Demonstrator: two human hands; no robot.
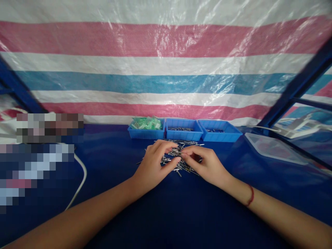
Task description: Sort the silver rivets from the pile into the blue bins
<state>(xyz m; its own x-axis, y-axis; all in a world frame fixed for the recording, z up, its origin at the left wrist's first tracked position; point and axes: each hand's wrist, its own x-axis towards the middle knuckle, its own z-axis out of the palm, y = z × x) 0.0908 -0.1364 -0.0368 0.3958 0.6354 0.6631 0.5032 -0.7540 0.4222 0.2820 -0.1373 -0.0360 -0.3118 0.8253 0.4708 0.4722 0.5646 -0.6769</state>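
1. While the left hand (152, 162) arched over the rivet-like pins (184, 166), its thumb and forefinger stood apart, seemingly corralling them!
2. Right hand (211, 165) opposite: fingertips close together, perhaps for precision; any grip, I couldn't tell.
3. Blue bins (184, 135) sat behind the pile, presumably for reach.

Three blue bins (184, 135) stood in one row, and two bare hands were in view, one left hand (155, 159) and one right hand (210, 166). There was one red bracelet (250, 195), one striped sheet (166, 84), one blue table (160, 214) and one translucent tray (276, 149). One white cord (84, 173) showed at the left. The loose metal pins (186, 142) formed one pile (far too many, overlapping too much, for an exact tally), and the green packets (147, 122) in one bin were equally uncountable.
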